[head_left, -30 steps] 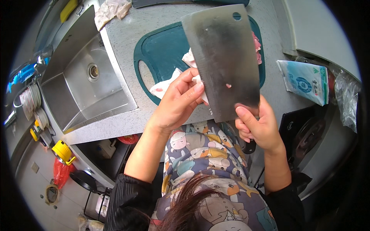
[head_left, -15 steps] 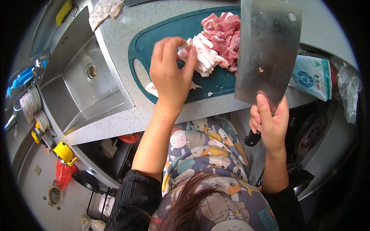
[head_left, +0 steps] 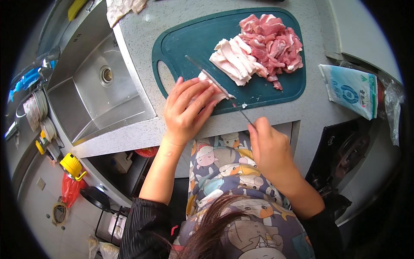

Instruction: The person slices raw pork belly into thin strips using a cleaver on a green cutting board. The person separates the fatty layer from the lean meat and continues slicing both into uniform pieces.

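My left hand (head_left: 188,110) presses its fingers down on a pale piece of pork fat (head_left: 217,88) near the front left of the green cutting board (head_left: 185,39). In my right hand (head_left: 271,151) is the cleaver (head_left: 245,115), turned edge-on so that it shows as a thin slanting line along the right side of that piece. My right fingers wrap its handle, which is mostly hidden. Farther back on the board lie white fat strips (head_left: 233,60), touching a heap of sliced pink meat (head_left: 274,45).
A steel sink (head_left: 103,99) is set into the counter (head_left: 129,47) on the left. Pale raw skin or fat (head_left: 123,9) lies by its far corner. To the board's right stands a blue-white packet (head_left: 350,90), with clear plastic (head_left: 391,101) beside it.
The cleaver has swung left and down from over the board's right side, turning from flat-on to edge-on. My left hand has lowered from above the fat strips onto the nearer piece.
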The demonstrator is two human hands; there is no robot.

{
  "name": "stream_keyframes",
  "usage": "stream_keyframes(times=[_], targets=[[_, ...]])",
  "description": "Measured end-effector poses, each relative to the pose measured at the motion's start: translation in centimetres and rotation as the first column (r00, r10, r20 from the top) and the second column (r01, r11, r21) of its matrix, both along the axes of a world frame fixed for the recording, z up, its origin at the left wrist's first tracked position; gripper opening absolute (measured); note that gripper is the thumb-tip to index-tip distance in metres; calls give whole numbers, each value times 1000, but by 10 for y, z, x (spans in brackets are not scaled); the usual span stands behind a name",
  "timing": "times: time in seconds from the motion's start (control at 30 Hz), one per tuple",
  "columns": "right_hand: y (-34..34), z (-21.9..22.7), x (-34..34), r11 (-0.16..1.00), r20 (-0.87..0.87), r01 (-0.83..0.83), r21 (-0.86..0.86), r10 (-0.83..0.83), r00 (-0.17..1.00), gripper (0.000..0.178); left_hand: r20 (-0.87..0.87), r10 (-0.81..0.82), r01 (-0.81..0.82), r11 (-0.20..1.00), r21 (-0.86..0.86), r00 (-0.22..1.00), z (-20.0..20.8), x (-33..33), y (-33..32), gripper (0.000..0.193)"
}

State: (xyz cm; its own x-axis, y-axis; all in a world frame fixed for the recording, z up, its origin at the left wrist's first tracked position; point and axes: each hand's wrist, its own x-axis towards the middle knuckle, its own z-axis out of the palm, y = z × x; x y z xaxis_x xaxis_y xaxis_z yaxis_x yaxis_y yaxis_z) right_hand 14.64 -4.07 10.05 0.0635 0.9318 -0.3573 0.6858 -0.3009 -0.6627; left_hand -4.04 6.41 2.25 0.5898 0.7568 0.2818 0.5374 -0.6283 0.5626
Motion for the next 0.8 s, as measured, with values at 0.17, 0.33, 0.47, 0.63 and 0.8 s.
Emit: stream_keyframes(times=[0.17, 0.33, 0.47, 0.63, 0.8], targets=[[6, -6, -9, 995, 143, -98, -36, 102, 984, 14, 18, 17, -17, 1000, -5, 1000, -7, 4, -3, 26], [6, 4, -5, 977, 202, -128, -171, 162, 966, 13, 66, 69, -68, 998, -17, 995, -11, 7, -2, 25], [15, 6, -6, 968, 161, -130, -216, 167, 973, 13, 86, 66, -67, 998, 8, 994, -15, 7, -3, 24], [32, -5, -19, 969, 260, -169, -180, 212, 942, 9, 50, 98, -97, 995, -14, 994, -16, 2, -5, 24], [5, -5, -19, 982, 315, -145, -122, 177, 933, 6, 23, 82, -81, 996, -28, 996, -13, 3, -6, 24]])
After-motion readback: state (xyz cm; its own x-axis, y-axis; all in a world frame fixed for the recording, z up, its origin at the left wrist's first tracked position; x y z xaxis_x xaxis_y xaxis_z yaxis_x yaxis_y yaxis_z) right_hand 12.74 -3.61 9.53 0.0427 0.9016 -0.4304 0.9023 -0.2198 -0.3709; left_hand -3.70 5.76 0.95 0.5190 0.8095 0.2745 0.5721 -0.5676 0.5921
